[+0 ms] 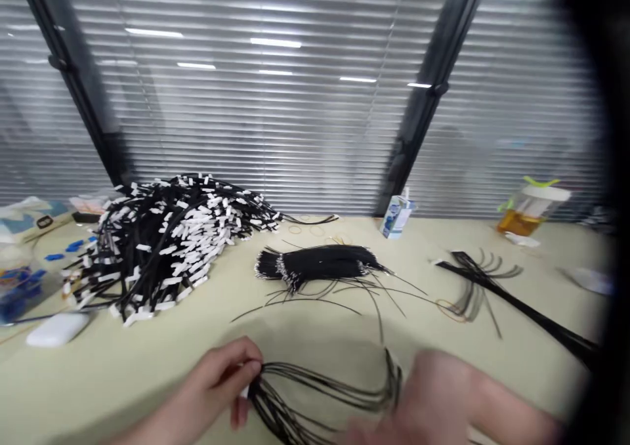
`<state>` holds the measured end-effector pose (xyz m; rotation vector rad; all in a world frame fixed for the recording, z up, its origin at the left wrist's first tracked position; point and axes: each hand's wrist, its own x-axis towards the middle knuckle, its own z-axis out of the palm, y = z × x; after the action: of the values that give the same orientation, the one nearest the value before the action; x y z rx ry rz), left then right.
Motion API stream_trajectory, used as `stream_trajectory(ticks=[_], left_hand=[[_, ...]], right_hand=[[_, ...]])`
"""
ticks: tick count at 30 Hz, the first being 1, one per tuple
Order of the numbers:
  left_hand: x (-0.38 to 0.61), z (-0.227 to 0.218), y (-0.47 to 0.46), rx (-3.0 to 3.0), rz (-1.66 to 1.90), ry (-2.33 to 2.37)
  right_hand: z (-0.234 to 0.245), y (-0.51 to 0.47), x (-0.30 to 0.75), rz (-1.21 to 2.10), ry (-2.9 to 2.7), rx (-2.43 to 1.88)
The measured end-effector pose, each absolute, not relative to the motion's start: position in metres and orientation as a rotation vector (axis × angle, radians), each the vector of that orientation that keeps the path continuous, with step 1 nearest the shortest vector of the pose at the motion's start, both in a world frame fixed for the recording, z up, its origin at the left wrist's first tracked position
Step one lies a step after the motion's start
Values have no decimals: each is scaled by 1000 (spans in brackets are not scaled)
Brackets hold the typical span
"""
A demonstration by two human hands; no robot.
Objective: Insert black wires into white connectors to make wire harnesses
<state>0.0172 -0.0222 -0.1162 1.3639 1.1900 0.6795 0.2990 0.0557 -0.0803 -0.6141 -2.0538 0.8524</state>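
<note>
My left hand (pixel 224 379) is low in the middle of the view, its fingers pinched round one end of a small bunch of thin black wires (pixel 325 392) that arcs to the right. My right hand (pixel 433 399) is at the other end of that bunch, smeared by motion, so its fingers cannot be made out. Beyond the hands a tied bundle of black wires (pixel 319 263) lies on the pale table (pixel 147 360), with loose strands trailing from it.
A big heap of black wires with white tags (pixel 162 241) fills the left. More black wires (pixel 497 287) lie at the right. A small carton (pixel 396 215), a lidded jar of amber liquid (pixel 529 212) and a white case (pixel 56 330) stand about. Window blinds close off the back.
</note>
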Motion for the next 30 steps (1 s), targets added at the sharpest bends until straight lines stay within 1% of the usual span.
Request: stream_trajectory(ticks=[5, 10, 15, 18, 22, 23, 25, 28, 30], left_hand=[[17, -119, -21, 1019, 841, 1154], [18, -115, -32, 918, 804, 1065], [21, -117, -38, 923, 776, 1064], [21, -117, -38, 1024, 756, 1113], [13, -112, -36, 1527, 723, 1329], [12, -110, -34, 1593, 747, 1352], [11, -109, -31, 1510, 827, 1392], [20, -111, -26, 1264, 910, 1399], [31, -114, -23, 1158, 970, 1371]], right_hand=[[-88, 104, 235, 529, -2465, -468], [-90, 123, 160, 323, -2808, -358], [-101, 112, 127, 122, -3013, -314], [-109, 110, 123, 43, -3038, -348], [-110, 115, 124, 42, -3051, -353], [-105, 117, 125, 58, -3037, -371], [-83, 118, 129, 103, -2967, -450], [-27, 109, 138, 154, -2736, -626], [14, 93, 146, 121, -2574, -708]])
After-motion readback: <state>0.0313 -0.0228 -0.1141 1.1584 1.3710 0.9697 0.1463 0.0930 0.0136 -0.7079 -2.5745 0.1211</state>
